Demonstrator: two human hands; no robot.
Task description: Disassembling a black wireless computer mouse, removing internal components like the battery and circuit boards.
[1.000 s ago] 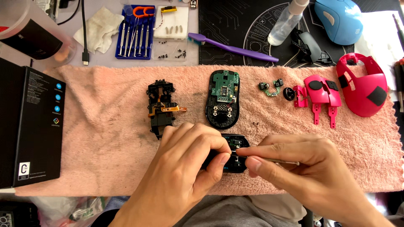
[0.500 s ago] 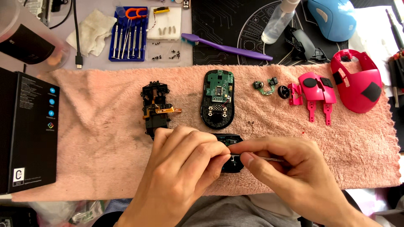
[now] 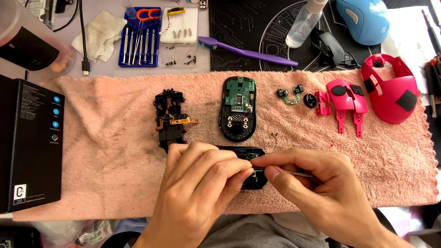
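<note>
Item: black mouse part (image 3: 250, 167), lying near edge of pink towel (image 3: 92, 147); my left hand (image 3: 197, 193) is still pinching it, my right hand (image 3: 321, 188) still pressing thin tweezers (image 3: 296, 173) between fingertips; hands barely shifting, fine work continuing; circuit-board base (image 3: 237, 108) lying farther

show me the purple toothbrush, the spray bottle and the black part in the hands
toothbrush (image 3: 257, 53), head view, middle of the handle
spray bottle (image 3: 302, 26), head view, clear body
black part (image 3: 255, 180), head view, lower edge showing between the hands
</note>
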